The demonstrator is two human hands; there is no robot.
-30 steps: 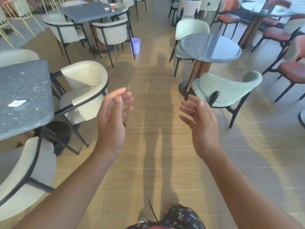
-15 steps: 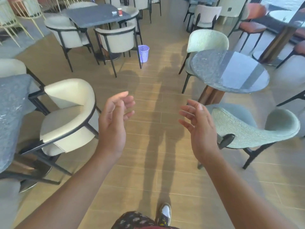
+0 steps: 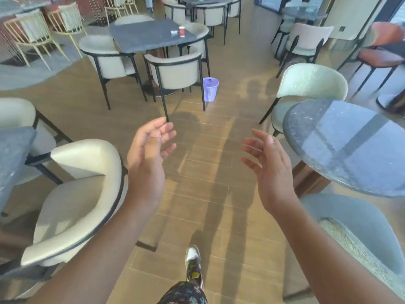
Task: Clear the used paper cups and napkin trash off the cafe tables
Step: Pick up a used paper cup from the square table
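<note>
Both my left hand (image 3: 146,159) and right hand (image 3: 271,170) are empty, fingers (image 3: 167,128) loose; I must reach the far worktop (image 3: 142,38), then grip the cup (image 3: 181,31) mid-body.

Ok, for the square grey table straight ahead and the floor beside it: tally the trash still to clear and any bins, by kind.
red paper cup: 1
crumpled white napkin: 1
purple waste basket: 1
Total: 3
</note>
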